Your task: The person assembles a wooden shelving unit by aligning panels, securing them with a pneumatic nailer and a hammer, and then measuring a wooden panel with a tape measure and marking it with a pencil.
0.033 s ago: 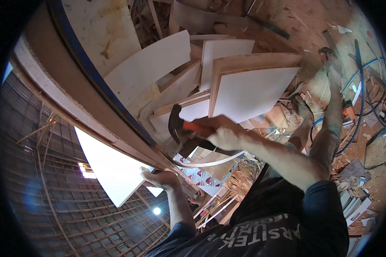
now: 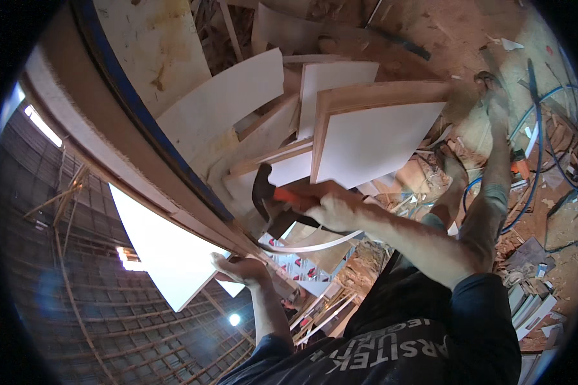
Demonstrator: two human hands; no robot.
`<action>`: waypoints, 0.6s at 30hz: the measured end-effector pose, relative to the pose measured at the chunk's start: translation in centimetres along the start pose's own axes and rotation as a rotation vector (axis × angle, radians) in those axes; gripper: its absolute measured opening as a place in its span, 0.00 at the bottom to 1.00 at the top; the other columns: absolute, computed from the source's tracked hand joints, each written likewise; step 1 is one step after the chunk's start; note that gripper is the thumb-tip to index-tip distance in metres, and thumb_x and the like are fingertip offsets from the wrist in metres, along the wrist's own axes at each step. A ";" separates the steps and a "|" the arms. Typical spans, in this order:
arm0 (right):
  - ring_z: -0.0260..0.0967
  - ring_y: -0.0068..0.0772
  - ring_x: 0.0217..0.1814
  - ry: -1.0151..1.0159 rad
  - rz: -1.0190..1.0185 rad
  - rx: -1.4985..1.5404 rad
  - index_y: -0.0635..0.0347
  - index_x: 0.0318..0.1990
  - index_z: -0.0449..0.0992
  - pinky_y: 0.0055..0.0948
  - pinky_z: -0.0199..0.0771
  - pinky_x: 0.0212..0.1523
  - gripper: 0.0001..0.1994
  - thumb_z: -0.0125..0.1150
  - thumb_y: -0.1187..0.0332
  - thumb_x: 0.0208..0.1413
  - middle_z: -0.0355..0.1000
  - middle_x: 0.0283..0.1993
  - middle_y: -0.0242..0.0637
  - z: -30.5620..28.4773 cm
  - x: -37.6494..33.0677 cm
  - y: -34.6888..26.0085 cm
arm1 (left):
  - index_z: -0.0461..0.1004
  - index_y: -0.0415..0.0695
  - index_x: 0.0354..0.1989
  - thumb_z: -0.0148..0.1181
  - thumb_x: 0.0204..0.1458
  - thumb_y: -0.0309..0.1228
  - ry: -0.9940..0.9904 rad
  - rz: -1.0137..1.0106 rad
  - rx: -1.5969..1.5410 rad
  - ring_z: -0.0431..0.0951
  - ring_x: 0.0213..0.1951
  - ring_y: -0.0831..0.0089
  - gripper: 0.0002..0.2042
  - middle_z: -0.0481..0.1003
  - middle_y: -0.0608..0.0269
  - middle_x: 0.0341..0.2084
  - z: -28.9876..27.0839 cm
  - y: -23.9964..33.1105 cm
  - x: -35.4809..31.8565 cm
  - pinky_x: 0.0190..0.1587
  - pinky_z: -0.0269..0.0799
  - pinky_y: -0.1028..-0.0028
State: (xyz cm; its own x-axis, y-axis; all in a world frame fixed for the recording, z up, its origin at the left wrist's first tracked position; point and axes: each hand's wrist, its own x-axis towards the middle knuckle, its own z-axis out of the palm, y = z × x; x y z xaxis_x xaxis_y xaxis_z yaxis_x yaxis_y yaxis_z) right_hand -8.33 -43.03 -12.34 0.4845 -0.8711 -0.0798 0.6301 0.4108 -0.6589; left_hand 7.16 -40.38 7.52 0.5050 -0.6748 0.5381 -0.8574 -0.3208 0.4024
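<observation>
My right hand [image 2: 332, 208] is closed around the orange handle of a hammer [image 2: 266, 192]. Its dark head sits against the lower edge of a long curved wooden frame [image 2: 173, 212] with a blue strip along it. My left hand [image 2: 239, 268] is just below, with its fingers pressed on the frame's edge where a white panel [image 2: 164, 253] meets it. A thin curved white strip [image 2: 315, 245] runs under my right wrist.
Several white boards with wooden edges [image 2: 372, 144] lie stacked beyond the hammer. Blue cables [image 2: 539, 128], offcuts and sawdust cover the floor at right, where a leg [image 2: 491, 186] stands. Bamboo scaffolding and mesh [image 2: 64, 295] fill the lower left.
</observation>
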 end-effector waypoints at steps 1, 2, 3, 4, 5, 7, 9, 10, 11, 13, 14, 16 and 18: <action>0.78 0.38 0.40 -0.012 0.071 0.033 0.57 0.55 0.77 0.34 0.76 0.45 0.16 0.58 0.61 0.64 0.80 0.37 0.45 0.9 -0.8 0.8 | 0.69 0.34 0.45 0.53 0.63 0.43 -0.080 0.040 -0.060 0.70 0.39 0.69 0.20 0.70 0.57 0.37 0.0 0.3 -0.2 0.44 0.70 0.65; 0.76 0.33 0.38 -0.025 0.193 0.023 0.58 0.55 0.77 0.33 0.75 0.43 0.16 0.58 0.61 0.64 0.79 0.35 0.42 1.1 -1.3 1.6 | 0.69 0.33 0.45 0.56 0.62 0.42 -0.153 0.085 -0.107 0.71 0.37 0.70 0.20 0.71 0.59 0.36 0.1 0.4 -0.1 0.42 0.70 0.67; 0.72 0.28 0.35 -0.028 0.237 0.189 0.58 0.56 0.77 0.33 0.74 0.41 0.16 0.58 0.60 0.66 0.76 0.33 0.39 1.0 -2.4 1.9 | 0.69 0.33 0.45 0.59 0.61 0.41 -0.228 0.126 -0.156 0.71 0.35 0.71 0.20 0.72 0.60 0.34 0.1 0.7 -0.2 0.39 0.70 0.70; 0.68 0.24 0.33 -0.036 0.340 0.323 0.58 0.56 0.77 0.34 0.73 0.39 0.16 0.57 0.60 0.67 0.73 0.31 0.35 0.4 -3.7 2.0 | 0.68 0.32 0.46 0.62 0.59 0.40 -0.302 0.203 -0.156 0.71 0.35 0.71 0.21 0.72 0.59 0.35 0.3 1.0 -0.3 0.40 0.70 0.70; 0.63 0.19 0.32 0.056 0.374 0.355 0.57 0.57 0.77 0.32 0.70 0.36 0.16 0.53 0.59 0.70 0.68 0.30 0.30 -0.3 -5.0 1.7 | 0.68 0.31 0.48 0.65 0.58 0.39 -0.282 0.135 -0.128 0.71 0.36 0.71 0.22 0.73 0.59 0.36 0.3 1.3 -0.4 0.40 0.70 0.71; 0.68 0.29 0.34 0.295 0.339 -0.275 0.61 0.58 0.75 0.34 0.71 0.37 0.16 0.50 0.64 0.70 0.71 0.32 0.40 -3.1 -7.8 0.5 | 0.68 0.31 0.51 0.68 0.56 0.33 -0.270 0.027 -0.077 0.72 0.43 0.68 0.22 0.73 0.57 0.43 0.5 2.2 -0.9 0.49 0.70 0.66; 0.70 0.34 0.36 0.505 0.370 -0.562 0.63 0.57 0.74 0.36 0.71 0.39 0.16 0.52 0.64 0.69 0.72 0.33 0.45 -6.3 -11.8 -2.4 | 0.68 0.31 0.55 0.66 0.58 0.32 -0.153 -0.169 -0.401 0.74 0.50 0.64 0.22 0.74 0.52 0.48 1.7 3.1 -1.4 0.56 0.70 0.64; 0.70 0.33 0.36 0.601 0.414 -0.583 0.63 0.56 0.75 0.36 0.71 0.39 0.16 0.53 0.63 0.68 0.72 0.33 0.45 -7.6 -14.0 -4.0 | 0.69 0.31 0.55 0.65 0.58 0.31 -0.155 -0.297 -0.570 0.76 0.49 0.63 0.21 0.75 0.52 0.49 2.2 3.6 -1.3 0.56 0.71 0.64; 0.71 0.33 0.37 0.713 0.369 -0.598 0.63 0.55 0.75 0.36 0.70 0.40 0.16 0.53 0.61 0.68 0.72 0.33 0.45 -8.7 -16.1 -5.5 | 0.71 0.31 0.50 0.62 0.59 0.28 -0.250 -0.284 -0.580 0.77 0.43 0.65 0.16 0.77 0.55 0.42 2.2 4.2 -1.6 0.49 0.74 0.66; 0.73 0.50 0.38 0.767 0.397 -0.914 0.67 0.43 0.75 0.40 0.71 0.44 0.16 0.53 0.59 0.67 0.74 0.35 0.53 -12.0 -21.5 -8.7 | 0.71 0.31 0.40 0.59 0.56 0.24 -0.228 -0.125 -0.318 0.75 0.36 0.68 0.09 0.76 0.58 0.34 2.8 5.2 -1.0 0.39 0.73 0.67; 0.73 0.52 0.37 0.791 0.405 -0.934 0.68 0.42 0.75 0.42 0.71 0.43 0.16 0.55 0.60 0.66 0.74 0.35 0.55 -13.5 -24.9 -10.3 | 0.70 0.31 0.37 0.58 0.54 0.23 -0.216 -0.101 -0.280 0.75 0.35 0.69 0.08 0.75 0.58 0.32 2.7 5.7 -0.7 0.38 0.72 0.67; 0.74 0.56 0.38 0.932 0.455 -1.132 0.68 0.41 0.75 0.46 0.71 0.42 0.16 0.57 0.59 0.63 0.75 0.35 0.56 -16.4 -30.9 -13.0 | 0.70 0.33 0.39 0.61 0.48 0.31 -0.107 -0.087 -0.317 0.73 0.46 0.58 0.14 0.74 0.51 0.37 2.5 6.5 -0.3 0.56 0.63 0.50; 0.74 0.60 0.44 1.031 0.377 -1.339 0.66 0.47 0.75 0.48 0.72 0.46 0.18 0.56 0.58 0.63 0.76 0.41 0.56 -18.4 -36.2 -14.7 | 0.71 0.32 0.44 0.61 0.46 0.34 0.020 0.109 -0.017 0.71 0.51 0.50 0.20 0.75 0.46 0.39 2.0 7.0 0.2 0.66 0.52 0.41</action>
State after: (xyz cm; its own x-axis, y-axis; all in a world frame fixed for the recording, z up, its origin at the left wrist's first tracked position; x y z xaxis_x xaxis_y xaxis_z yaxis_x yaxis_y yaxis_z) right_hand -46.25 -22.52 -13.58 -0.4182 -0.8065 -0.4181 -0.5766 0.5913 -0.5639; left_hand 1.07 -44.12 8.97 0.4108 -0.6916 0.5941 -0.9057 -0.2349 0.3527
